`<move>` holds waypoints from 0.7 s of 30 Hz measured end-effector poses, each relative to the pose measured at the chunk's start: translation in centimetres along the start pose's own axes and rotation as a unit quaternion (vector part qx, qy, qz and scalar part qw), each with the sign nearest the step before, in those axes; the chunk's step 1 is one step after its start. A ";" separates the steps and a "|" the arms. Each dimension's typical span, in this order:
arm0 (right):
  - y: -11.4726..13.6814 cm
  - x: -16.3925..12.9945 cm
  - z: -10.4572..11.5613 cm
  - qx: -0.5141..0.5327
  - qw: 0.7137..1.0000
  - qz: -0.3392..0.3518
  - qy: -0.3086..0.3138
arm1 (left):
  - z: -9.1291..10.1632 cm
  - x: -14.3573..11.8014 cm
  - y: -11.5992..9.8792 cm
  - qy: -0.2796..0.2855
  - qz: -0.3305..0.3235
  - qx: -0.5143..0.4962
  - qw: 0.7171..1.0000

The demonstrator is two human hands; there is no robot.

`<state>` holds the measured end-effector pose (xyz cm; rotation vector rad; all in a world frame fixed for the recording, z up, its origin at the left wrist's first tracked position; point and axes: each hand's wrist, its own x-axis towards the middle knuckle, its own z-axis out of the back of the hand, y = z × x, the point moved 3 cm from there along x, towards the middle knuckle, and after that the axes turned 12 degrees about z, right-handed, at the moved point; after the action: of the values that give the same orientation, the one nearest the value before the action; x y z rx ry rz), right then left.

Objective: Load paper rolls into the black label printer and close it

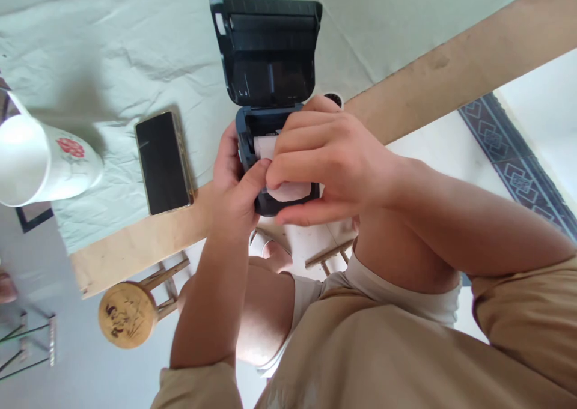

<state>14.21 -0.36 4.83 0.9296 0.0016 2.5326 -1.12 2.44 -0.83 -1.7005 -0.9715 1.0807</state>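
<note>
A small black portable label printer (270, 209) is held just over the table's front edge, its lid (270, 66) swung fully back. Inside the body sits a white paper roll (291, 191). My left hand (234, 178) wraps around the printer's left side, with the thumb over the near rim. Over the opening, my right hand (333, 157) has its fingers curled onto the roll, covering much of it. Its thumb lies along the printer's right front edge. The right fingertips are partly hidden, so the exact grip on the paper is unclear.
A smartphone (164, 163) lies on the pale green tablecloth (193, 48) to the left. Farther left is a white mug with a red flower (76, 163). A wooden stool (127, 314) stands on the floor below. A small round dark-topped object (334, 99) is behind my right hand.
</note>
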 end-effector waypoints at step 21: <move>-1.7 -0.9 1.8 -0.035 0.972 -0.161 -0.166 | 0.1 0.0 0.2 -0.016 -0.015 -0.006 1.000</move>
<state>16.59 0.58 5.42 1.2056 -0.0355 2.0475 -1.19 2.38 -0.98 -1.6777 -1.0226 1.0873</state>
